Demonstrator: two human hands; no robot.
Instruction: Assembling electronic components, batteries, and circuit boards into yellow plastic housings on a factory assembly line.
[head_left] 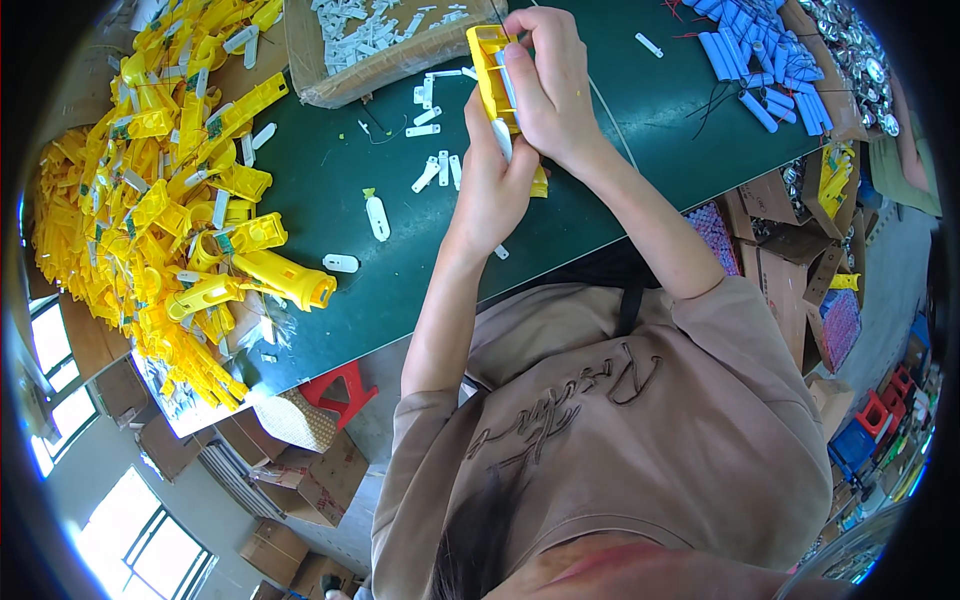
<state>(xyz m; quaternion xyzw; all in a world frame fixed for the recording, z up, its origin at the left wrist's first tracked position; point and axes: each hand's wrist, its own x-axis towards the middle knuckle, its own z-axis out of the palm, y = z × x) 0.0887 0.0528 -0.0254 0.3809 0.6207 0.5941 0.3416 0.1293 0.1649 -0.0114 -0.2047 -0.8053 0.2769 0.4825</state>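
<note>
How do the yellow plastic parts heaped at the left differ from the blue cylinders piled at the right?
The yellow plastic parts vary in shape; the blue cylinders look alike. The yellow heap is large, the blue pile much smaller. Both lie loose on the green table.

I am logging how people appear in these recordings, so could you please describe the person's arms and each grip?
The left grip and right grip are bare five-fingered hands; no gloves or wrist straps show. The forearms are uncovered. The sleeves are short, loose and brownish taupe, matching the shirt.
</note>
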